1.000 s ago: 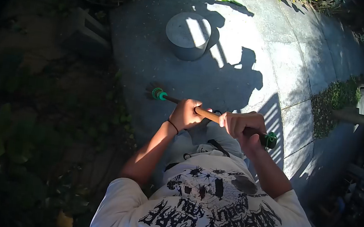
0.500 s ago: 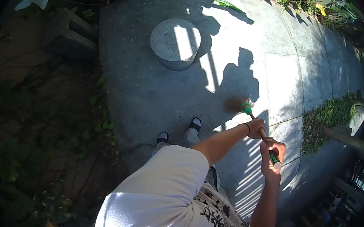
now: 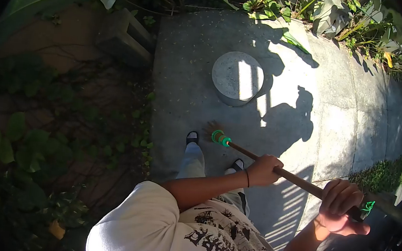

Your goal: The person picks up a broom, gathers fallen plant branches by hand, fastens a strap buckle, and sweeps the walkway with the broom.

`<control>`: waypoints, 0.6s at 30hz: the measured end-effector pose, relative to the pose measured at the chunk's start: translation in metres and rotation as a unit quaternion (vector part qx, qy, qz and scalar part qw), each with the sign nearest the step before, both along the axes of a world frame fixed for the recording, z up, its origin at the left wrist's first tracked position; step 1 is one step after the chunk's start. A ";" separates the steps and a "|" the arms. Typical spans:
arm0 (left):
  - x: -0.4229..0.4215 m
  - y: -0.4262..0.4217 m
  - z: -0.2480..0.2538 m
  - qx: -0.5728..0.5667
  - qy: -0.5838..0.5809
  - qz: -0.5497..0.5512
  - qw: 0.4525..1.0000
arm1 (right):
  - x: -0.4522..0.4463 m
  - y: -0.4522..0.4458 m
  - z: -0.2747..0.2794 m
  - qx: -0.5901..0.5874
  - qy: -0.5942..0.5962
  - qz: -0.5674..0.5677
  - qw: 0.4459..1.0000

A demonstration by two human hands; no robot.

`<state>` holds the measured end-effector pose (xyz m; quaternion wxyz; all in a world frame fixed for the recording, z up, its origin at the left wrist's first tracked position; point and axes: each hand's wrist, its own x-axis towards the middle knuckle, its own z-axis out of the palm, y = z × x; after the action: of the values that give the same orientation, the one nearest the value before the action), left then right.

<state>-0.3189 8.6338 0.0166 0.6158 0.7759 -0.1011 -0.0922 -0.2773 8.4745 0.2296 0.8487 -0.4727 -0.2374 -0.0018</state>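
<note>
Holding one broom [image 3: 300, 181], two bare hands on a single shaft.

Left hand [image 3: 263, 171]: dark band [image 3: 247, 179] at the wrist; fingers closed round the shaft partway along, with bare wood on both sides of the grip.

Right hand [image 3: 342, 201]: fingers curled over the shaft near its butt end, thumb stretched out beyond it; a loop of green cord [image 3: 368, 207] just beside the knuckles, at the handle's tip.

Broom, position: aslant across the front of the body, running from the right hand, through the left, out to the far end. Bristle head [image 3: 213, 127] well apart from both hands, on the far side of the left one, bound with a green collar [image 3: 221, 137]; bristles blurred, contact with the ground cannot be told.

Feet: two, in dark sandals [image 3: 192, 138]; one just beside the bristles, the other below the shaft, near the left hand.

Surroundings: grey pavement [image 3: 180, 89], part shade, part sun; round concrete block [image 3: 233, 76] beyond the bristle head; the person's shadow [image 3: 292, 118] to the right of that block; leafy plants [image 3: 18, 143] along the left edge.
</note>
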 end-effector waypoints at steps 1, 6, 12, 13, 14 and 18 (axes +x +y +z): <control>-0.007 0.057 0.010 0.016 0.073 0.016 0.997 | 0.009 0.042 -0.014 0.022 0.022 0.038 0.999; -0.046 0.280 -0.043 0.121 0.190 0.150 0.963 | 0.058 0.236 -0.084 0.074 0.045 0.319 0.944; 0.044 0.392 -0.181 0.050 0.064 0.093 0.992 | 0.057 0.385 -0.129 -0.170 0.091 0.210 0.959; 0.067 0.375 -0.159 -0.047 -0.011 0.121 0.991 | 0.056 0.384 -0.120 -0.174 0.085 0.197 0.961; 0.077 0.363 -0.134 -0.064 0.032 0.107 0.992 | 0.054 0.383 -0.096 -0.156 0.062 0.155 0.974; 0.087 0.364 -0.057 0.037 -0.011 0.042 0.998 | 0.054 0.389 -0.015 -0.145 0.027 0.110 0.983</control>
<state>-0.2322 8.9981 -0.0401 0.5890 0.8027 -0.0714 -0.0614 -0.2232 8.8637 0.2142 0.7721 -0.5620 -0.2623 0.1389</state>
